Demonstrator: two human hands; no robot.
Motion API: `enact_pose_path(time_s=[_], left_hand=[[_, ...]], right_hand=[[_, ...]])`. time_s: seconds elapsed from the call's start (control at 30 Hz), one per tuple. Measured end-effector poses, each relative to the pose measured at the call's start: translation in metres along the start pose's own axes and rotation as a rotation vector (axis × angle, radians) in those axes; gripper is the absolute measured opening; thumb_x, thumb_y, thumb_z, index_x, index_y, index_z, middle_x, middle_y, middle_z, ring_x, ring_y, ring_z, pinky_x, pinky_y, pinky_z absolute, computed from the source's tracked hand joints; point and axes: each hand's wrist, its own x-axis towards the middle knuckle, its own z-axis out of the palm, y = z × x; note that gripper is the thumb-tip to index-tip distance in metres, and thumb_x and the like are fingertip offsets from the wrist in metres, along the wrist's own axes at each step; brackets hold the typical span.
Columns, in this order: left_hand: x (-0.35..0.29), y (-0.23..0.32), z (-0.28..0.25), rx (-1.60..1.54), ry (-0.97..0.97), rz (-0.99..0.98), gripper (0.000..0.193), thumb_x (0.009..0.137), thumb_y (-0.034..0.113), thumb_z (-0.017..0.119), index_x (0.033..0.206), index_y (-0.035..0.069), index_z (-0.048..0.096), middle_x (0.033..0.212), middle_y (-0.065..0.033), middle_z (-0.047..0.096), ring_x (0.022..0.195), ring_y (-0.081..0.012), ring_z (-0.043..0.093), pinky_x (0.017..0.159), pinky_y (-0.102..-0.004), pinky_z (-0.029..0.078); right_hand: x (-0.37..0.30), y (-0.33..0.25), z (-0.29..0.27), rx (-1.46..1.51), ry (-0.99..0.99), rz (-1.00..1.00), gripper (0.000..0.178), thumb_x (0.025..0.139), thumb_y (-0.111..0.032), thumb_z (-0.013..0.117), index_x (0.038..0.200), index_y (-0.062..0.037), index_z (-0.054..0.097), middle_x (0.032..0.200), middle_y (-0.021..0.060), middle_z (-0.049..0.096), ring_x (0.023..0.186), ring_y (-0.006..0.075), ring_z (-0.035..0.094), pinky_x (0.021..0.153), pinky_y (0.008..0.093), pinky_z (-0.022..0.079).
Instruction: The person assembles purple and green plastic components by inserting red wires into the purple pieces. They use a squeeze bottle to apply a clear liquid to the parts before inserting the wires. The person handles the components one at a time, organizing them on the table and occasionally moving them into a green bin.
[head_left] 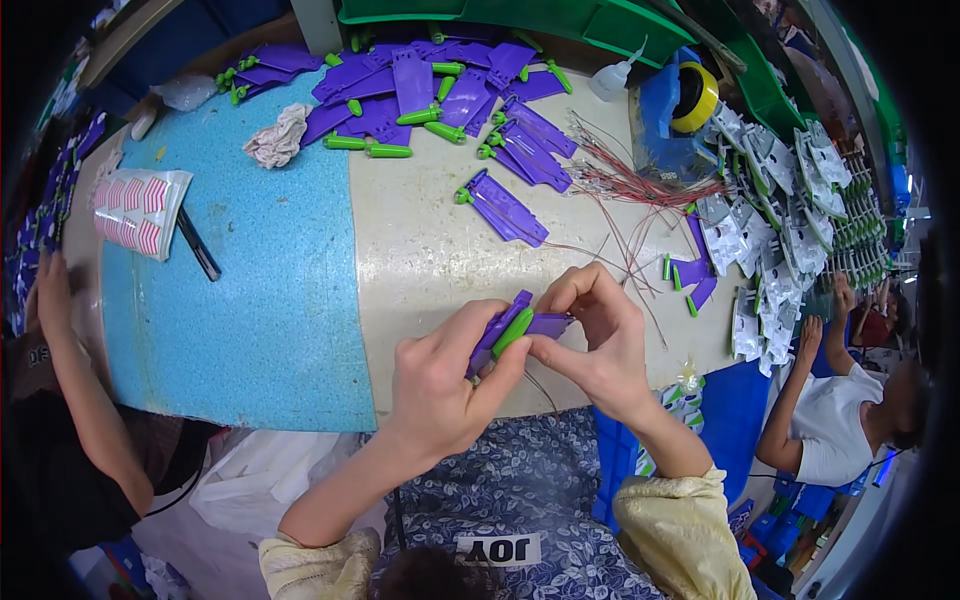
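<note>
Above the near edge of the table, my left hand (435,375) grips a purple plastic part with a green piece (513,332) on it. My right hand (605,345) pinches the other end of the same part, thumb and fingers closed on it. A thin wire (543,390) hangs below my hands. What lies between my right fingertips is hidden. Beyond my hands, a similar purple part (508,208) with a green end lies on the table, a wire trailing from it. Several more such purple parts (412,82) are heaped at the far side.
Red and dark wires (640,185) spread near a yellow tape roll (695,97) and a squeeze bottle (612,78). White and green parts (760,240) are stacked at right. A blue mat (270,320) bears a crumpled cloth (277,137) and a black pen (198,243). Other people sit on both sides.
</note>
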Motion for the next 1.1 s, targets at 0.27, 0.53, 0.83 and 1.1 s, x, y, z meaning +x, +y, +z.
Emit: enact_pose_path(time_s=[0.27, 0.53, 0.83, 1.1], left_hand=[[0.007, 0.0, -0.012, 0.008, -0.25, -0.111, 0.026, 0.087, 0.012, 0.069, 0.11, 0.002, 0.062, 0.076, -0.0139, 0.066, 0.058, -0.0223, 0.064, 0.056, -0.0317, 0.048], [0.022, 0.0, -0.005, -0.412, -0.459, -0.368, 0.023, 0.093, 0.02, 0.068, 0.103, -0.001, 0.065, 0.076, -0.0141, 0.069, 0.053, -0.0161, 0.063, 0.05, -0.031, 0.047], [0.022, -0.015, -0.027, -0.887, -0.332, -0.865, 0.025, 0.093, 0.022, 0.068, 0.095, -0.003, 0.066, 0.077, -0.0126, 0.07, 0.049, -0.012, 0.06, 0.044, -0.024, 0.044], [0.01, 0.0, -0.035, 0.066, -0.391, -0.36, 0.012, 0.09, 0.012, 0.069, 0.091, -0.001, 0.068, 0.081, -0.011, 0.071, 0.053, -0.0147, 0.061, 0.051, -0.0254, 0.045]], right_hand=[[0.003, -0.035, -0.028, -0.571, -0.16, 0.11, 0.018, 0.079, -0.005, 0.076, 0.091, 0.0016, 0.065, 0.081, 0.0106, 0.068, 0.064, 0.0191, 0.063, 0.062, 0.0324, 0.05], [0.004, -0.037, -0.042, -0.615, -0.063, -0.3, 0.014, 0.078, 0.002, 0.074, 0.09, 0.0012, 0.07, 0.071, 0.0096, 0.059, 0.062, 0.0224, 0.058, 0.058, 0.0332, 0.046], [-0.001, -0.046, -0.027, -0.432, -0.325, -0.374, 0.009, 0.078, -0.007, 0.076, 0.086, -0.0023, 0.073, 0.068, 0.0087, 0.055, 0.06, 0.0222, 0.053, 0.054, 0.0337, 0.041], [0.054, 0.055, -0.005, -0.969, 0.049, -0.55, 0.046, 0.075, -0.004, 0.072, 0.118, 0.0015, 0.059, 0.103, 0.0166, 0.062, 0.102, 0.0337, 0.057, 0.088, 0.0448, 0.045]])
